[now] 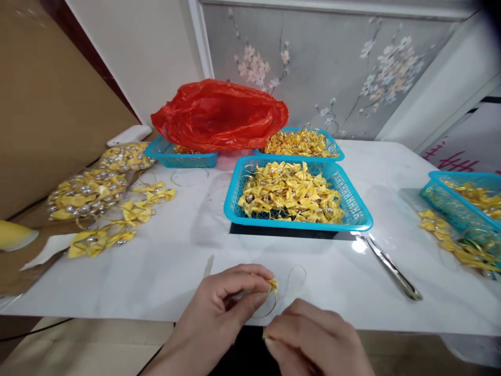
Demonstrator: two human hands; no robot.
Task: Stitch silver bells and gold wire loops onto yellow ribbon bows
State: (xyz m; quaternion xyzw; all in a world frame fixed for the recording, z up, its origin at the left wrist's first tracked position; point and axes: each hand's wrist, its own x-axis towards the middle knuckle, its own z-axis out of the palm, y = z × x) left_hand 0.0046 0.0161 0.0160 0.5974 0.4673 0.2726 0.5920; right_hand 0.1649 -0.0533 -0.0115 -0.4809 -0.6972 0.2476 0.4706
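My left hand (227, 303) is at the table's front edge, fingers pinched on a small yellow bow (272, 284) with a thin wire loop hanging below it. My right hand (313, 339) sits just below and to the right, fingers curled closed near the loop's lower end; what it grips is hidden. Straight behind the hands stands a blue basket (354, 209) heaped with yellow bows.
Metal tongs (393, 269) lie right of the hands. More blue baskets of bows stand behind (336, 149) and at the right edge (442, 201). A red plastic bag (219, 115) covers another basket. Loose bows (133, 211) and clear packets of bows (84, 196) lie left.
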